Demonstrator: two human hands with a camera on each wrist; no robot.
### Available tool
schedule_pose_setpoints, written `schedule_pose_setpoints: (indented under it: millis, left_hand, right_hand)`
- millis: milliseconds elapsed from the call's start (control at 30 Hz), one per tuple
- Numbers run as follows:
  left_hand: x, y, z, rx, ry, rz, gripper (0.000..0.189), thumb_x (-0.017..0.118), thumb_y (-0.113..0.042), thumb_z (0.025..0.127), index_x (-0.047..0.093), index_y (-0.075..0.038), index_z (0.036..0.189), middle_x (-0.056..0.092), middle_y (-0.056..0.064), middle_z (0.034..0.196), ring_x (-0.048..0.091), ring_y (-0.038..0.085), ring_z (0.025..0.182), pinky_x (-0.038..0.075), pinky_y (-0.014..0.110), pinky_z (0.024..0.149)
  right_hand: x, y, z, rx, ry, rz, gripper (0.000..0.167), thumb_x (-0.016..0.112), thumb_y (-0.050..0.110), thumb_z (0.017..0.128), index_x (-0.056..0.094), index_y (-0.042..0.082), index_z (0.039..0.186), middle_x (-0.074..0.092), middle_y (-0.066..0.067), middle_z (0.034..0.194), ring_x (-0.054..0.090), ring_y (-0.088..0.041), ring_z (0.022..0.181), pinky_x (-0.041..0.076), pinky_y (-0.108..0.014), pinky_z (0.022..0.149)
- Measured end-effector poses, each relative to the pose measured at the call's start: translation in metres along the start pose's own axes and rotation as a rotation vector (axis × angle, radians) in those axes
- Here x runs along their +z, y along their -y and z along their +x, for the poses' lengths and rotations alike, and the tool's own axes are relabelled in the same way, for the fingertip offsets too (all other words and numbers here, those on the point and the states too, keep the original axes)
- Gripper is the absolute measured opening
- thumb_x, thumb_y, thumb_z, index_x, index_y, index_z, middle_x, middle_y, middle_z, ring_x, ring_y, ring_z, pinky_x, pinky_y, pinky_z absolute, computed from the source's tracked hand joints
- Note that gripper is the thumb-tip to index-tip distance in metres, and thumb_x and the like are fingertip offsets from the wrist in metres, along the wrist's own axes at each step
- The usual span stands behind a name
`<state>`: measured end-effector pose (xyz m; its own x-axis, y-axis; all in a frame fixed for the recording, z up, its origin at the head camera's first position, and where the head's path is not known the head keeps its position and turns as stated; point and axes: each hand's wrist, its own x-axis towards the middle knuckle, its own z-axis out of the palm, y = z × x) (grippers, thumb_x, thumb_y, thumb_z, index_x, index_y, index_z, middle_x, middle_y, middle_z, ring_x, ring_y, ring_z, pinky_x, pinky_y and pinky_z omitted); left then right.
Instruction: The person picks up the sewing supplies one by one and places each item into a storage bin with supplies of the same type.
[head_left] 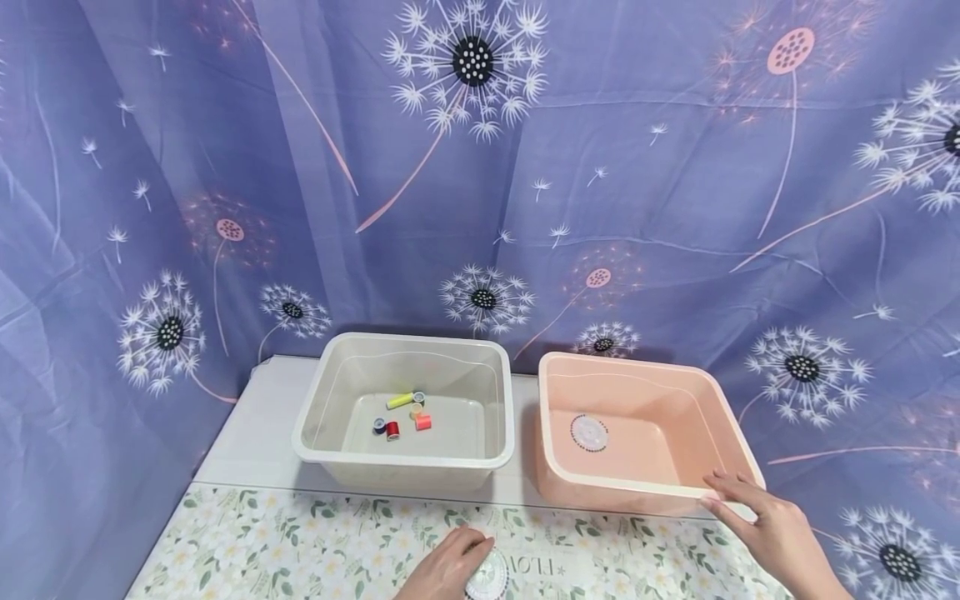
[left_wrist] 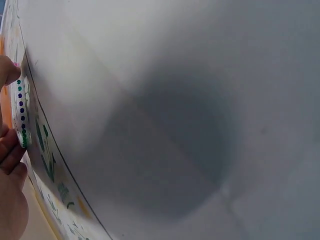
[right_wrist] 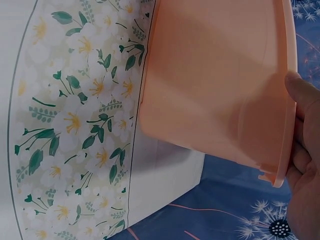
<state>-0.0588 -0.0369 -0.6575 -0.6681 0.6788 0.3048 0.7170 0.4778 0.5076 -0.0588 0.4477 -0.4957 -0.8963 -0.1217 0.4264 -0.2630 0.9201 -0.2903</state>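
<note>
My left hand (head_left: 447, 567) is low in the head view, over the floral table cover. Between its thumb and fingers it pinches a round, flat sewing-pin wheel (head_left: 492, 577); in the left wrist view, coloured pin heads line the wheel's edge (left_wrist: 21, 107). With thumb and fingers, my right hand (head_left: 776, 533) grips the near right part of the rim of a pink plastic bin (head_left: 622, 493). A second pin wheel (head_left: 589, 433), with dark dots round it, lies inside that bin. The right wrist view shows the bin's outer wall (right_wrist: 215, 75) beside the right hand (right_wrist: 306, 150).
Left of the pink bin stands a pale grey bin (head_left: 405, 471) holding several thread spools, among them a red one (head_left: 392, 431) and a yellow one (head_left: 400, 401). A floral cover (head_left: 300, 533) lies on the white table. Behind hangs a blue dandelion curtain (head_left: 637, 192).
</note>
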Motion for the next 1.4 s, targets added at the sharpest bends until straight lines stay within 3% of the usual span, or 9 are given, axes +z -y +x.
schedule_pose_setpoints:
  millis: [100,400,533,600,700,800,933,1067,1400]
  left_hand:
    - [-0.003,-0.001,-0.001,-0.013,0.009,-0.017,0.085,0.066,-0.074,0.094,0.066,-0.005,0.143,0.065,0.005,0.127,0.064,0.015,0.117,0.062,0.029,0.094]
    - [-0.02,-0.008,-0.001,-0.06,0.054,-0.027,0.088,0.069,-0.073,0.093,0.062,-0.004,0.147,0.065,0.007,0.131,0.065,0.014,0.117,0.062,0.026,0.093]
    - [-0.028,-0.01,0.001,-0.042,0.042,-0.018,0.088,0.072,-0.071,0.092,0.062,-0.003,0.147,0.065,0.008,0.132,0.066,0.014,0.116,0.061,0.025,0.092]
    - [-0.032,-0.012,0.001,-0.026,0.031,-0.017,0.086,0.075,-0.068,0.092,0.061,-0.003,0.147,0.064,0.009,0.132,0.066,0.014,0.115,0.061,0.023,0.089]
    - [-0.038,-0.017,0.002,-0.003,0.01,0.006,0.08,0.079,-0.058,0.094,0.061,-0.001,0.147,0.064,0.01,0.132,0.067,0.016,0.113,0.061,0.022,0.086]
    - [-0.046,-0.023,0.006,0.0,0.009,0.042,0.074,0.084,-0.046,0.093,0.06,-0.001,0.147,0.063,0.011,0.134,0.068,0.017,0.112,0.061,0.023,0.085]
    - [-0.06,-0.033,0.013,-0.018,0.028,0.095,0.074,0.088,-0.038,0.089,0.059,-0.002,0.148,0.061,0.011,0.137,0.067,0.018,0.115,0.062,0.025,0.087]
    - [-0.07,-0.041,0.018,-0.011,0.005,0.14,0.078,0.091,-0.036,0.085,0.059,-0.005,0.149,0.06,0.008,0.137,0.067,0.016,0.114,0.061,0.023,0.086]
    - [-0.088,-0.057,0.029,0.011,-0.05,0.13,0.083,0.093,-0.032,0.081,0.057,-0.004,0.151,0.059,0.006,0.139,0.067,0.015,0.112,0.061,0.022,0.086]
  right_hand:
    - [0.0,-0.001,0.0,-0.016,-0.017,0.001,0.038,0.097,0.02,0.076,0.085,0.021,0.113,0.081,-0.01,0.115,0.065,0.0,0.114,0.038,0.005,0.08]
    - [0.0,0.0,0.0,-0.01,-0.006,0.003,0.036,0.096,0.021,0.078,0.085,0.02,0.112,0.081,-0.01,0.116,0.067,-0.003,0.115,0.038,0.005,0.079]
    - [-0.001,0.001,0.0,0.01,0.013,0.003,0.034,0.095,0.022,0.08,0.085,0.019,0.112,0.081,-0.01,0.117,0.075,-0.021,0.11,0.042,0.003,0.074]
    - [0.0,0.002,0.001,0.017,0.023,-0.001,0.033,0.095,0.022,0.081,0.085,0.018,0.112,0.08,-0.011,0.117,0.077,-0.031,0.107,0.051,-0.005,0.07]
    - [0.0,0.002,0.001,0.021,0.033,-0.007,0.033,0.094,0.022,0.081,0.085,0.017,0.113,0.08,-0.011,0.117,0.077,-0.029,0.107,0.062,-0.026,0.064]
    - [0.0,0.002,0.001,0.026,0.035,-0.006,0.033,0.094,0.022,0.082,0.085,0.017,0.113,0.08,-0.011,0.118,0.075,-0.018,0.11,0.065,-0.046,0.064]
    - [0.0,0.003,0.0,0.033,0.042,0.003,0.033,0.094,0.023,0.082,0.085,0.017,0.113,0.08,-0.013,0.119,0.076,-0.03,0.109,0.063,-0.055,0.068]
    - [0.001,0.003,0.0,0.026,0.042,0.017,0.032,0.093,0.021,0.083,0.084,0.015,0.112,0.08,-0.014,0.118,0.072,-0.05,0.106,0.063,-0.055,0.067]
    - [-0.001,0.004,0.0,0.046,0.06,0.021,0.031,0.092,0.023,0.085,0.084,0.014,0.113,0.08,-0.013,0.117,0.073,-0.048,0.104,0.062,-0.055,0.064]
